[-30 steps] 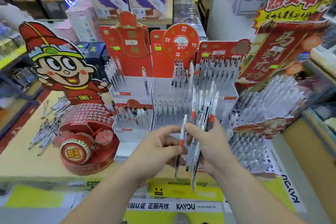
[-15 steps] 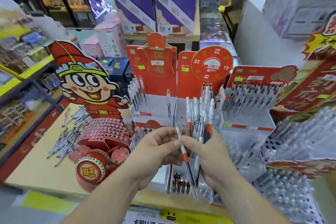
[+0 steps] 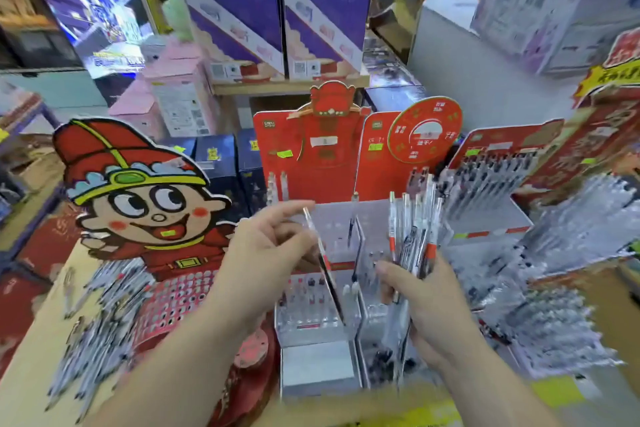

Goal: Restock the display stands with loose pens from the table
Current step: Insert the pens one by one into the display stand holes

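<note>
Far out to the left of your left hand, a heap of loose pens lies on the tan table, smeared by blur. It sits at the foot of a cartoon figure cut-out in a red hat. Below that figure, just left of your left wrist, sits a round red stand dotted with holes; how many are filled cannot be made out.

Your left hand pinches a single pen between thumb and forefinger near its upper end, with the other fingers loosely curled behind. The pen slants down and to the right from your fingertips. Its lower end lies in front of the low clear tier of the left display stand, whose red backboard rises just beyond your fingers. Whether the tip touches a slot is unclear. A couple of pens stand on that stand's upper tier, just past your forefinger.

Beyond the gap between your hands stands a second display stand topped by a round red disc.

Your right hand grips a bundle of pens, fingers curled round the barrels. The pens rise upright and fan out above your thumb, several with orange-red bands. Your two hands are apart.

Just beyond and to the right of your right hand, a third display stand carries close rows of pens. Farther right are more crowded racks, too blurred to read.
</note>
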A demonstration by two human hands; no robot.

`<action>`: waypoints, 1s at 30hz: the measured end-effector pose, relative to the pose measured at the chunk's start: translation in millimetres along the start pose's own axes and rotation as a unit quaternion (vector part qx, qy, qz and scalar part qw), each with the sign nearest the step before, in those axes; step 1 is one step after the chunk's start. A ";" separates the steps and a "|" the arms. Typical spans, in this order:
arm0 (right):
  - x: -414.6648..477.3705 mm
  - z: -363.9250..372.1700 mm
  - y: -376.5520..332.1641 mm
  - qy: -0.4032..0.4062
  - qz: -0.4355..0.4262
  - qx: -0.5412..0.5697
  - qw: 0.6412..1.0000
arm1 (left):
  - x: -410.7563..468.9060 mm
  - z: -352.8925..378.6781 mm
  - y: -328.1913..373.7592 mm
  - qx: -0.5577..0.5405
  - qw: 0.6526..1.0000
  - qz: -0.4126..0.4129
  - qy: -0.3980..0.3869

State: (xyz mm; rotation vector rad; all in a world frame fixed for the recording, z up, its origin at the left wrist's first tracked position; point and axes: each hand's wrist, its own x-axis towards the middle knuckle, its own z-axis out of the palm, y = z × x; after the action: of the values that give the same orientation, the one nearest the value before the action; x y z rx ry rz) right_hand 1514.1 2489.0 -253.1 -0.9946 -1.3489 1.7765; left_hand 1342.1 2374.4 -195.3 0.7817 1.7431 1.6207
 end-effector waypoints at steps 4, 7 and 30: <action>-3.0 5.5 1.8 0.010 -0.009 0.011 1.000 | 15.6 -23.6 26.6 0.063 0.989 0.119 0.069; -3.2 8.4 1.3 0.006 -0.008 0.011 1.000 | 30.5 -29.0 34.6 0.113 0.972 0.168 0.119; 22.4 -8.8 6.1 -0.063 0.041 -0.007 0.997 | 76.0 -7.2 -8.2 0.299 0.888 0.184 0.298</action>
State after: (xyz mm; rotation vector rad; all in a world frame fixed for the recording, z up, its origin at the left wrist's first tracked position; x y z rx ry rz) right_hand 1510.8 2511.0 -264.3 -0.9722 -1.4161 1.9225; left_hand 1288.7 2428.4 -206.9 1.0068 2.7573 1.6839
